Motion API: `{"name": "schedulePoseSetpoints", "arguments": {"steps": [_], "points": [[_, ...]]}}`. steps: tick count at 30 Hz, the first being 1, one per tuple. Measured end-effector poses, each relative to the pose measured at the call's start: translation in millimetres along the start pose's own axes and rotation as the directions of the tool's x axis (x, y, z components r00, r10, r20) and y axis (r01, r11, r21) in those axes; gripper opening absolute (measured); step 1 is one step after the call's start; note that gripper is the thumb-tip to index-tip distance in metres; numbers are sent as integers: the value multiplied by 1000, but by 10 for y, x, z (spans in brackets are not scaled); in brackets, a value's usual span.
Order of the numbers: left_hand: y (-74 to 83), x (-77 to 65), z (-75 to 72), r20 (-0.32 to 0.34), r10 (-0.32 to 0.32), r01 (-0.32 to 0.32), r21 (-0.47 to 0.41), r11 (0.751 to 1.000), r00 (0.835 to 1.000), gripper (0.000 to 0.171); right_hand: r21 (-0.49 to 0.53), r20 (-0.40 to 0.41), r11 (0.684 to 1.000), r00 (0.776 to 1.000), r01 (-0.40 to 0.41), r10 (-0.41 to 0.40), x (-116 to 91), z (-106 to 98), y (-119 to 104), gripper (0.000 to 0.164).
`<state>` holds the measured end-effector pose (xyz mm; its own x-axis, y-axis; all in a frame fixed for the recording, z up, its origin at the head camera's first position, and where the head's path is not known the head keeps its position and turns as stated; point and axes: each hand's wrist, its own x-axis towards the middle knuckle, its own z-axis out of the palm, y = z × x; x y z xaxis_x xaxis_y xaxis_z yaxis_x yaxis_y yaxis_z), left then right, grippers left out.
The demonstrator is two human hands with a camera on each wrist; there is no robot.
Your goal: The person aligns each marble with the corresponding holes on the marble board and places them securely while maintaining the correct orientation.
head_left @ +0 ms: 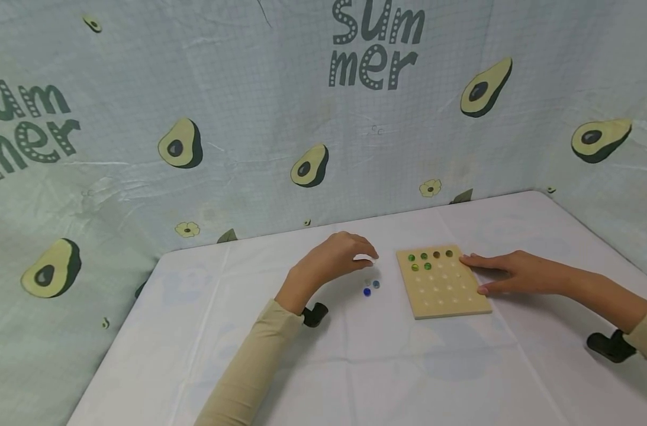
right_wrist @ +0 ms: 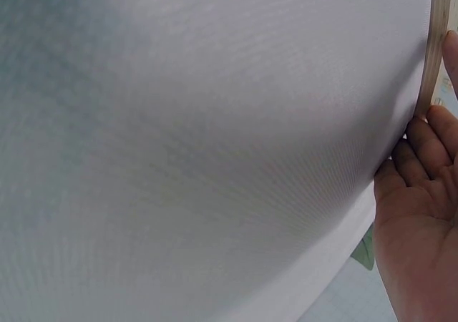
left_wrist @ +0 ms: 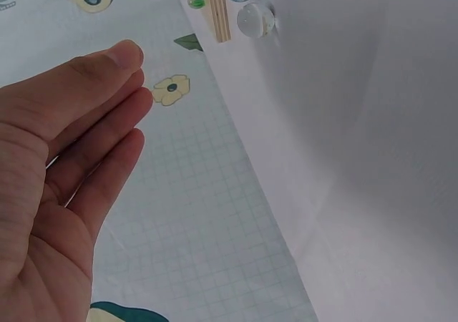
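My left hand (head_left: 338, 258) hangs in the air just behind and left of a few loose marbles. Its fingers are gently bent with a gap to the thumb, and I see nothing between them. The loose ones are a deep blue marble (head_left: 367, 292), a blue-streaked marble (head_left: 376, 284) and a clear marble (left_wrist: 255, 20). To their right lies a square wooden board (head_left: 446, 302) with rows of round hollows. Several marbles, green, yellowish and brown, sit in its two far rows. With extended fingers, my right hand (head_left: 525, 273) touches the board's right edge.
A white cloth (head_left: 387, 378) covers the table. Behind it hangs a pale curtain (head_left: 248, 106) printed with avocados and lettering. Each wrist carries a black strap-on camera, the left camera (head_left: 315, 315) close above the cloth.
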<state>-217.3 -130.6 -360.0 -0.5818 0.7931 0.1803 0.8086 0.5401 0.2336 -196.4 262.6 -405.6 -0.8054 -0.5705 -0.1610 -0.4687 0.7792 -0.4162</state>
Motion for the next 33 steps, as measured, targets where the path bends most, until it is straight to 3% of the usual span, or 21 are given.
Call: {"name": "schedulePoseSetpoints", "arguments": {"steps": [10,33], "points": [[42,39,18,2,15,-15,9,1000,1000,21,9,0,1000,1000,-5,5,-11,5,-8,82],[226,274,19,30,31,-31,4,1000,999,20,11,-7,1000,1000,5,-5,-16,-2,-6,82]]}}
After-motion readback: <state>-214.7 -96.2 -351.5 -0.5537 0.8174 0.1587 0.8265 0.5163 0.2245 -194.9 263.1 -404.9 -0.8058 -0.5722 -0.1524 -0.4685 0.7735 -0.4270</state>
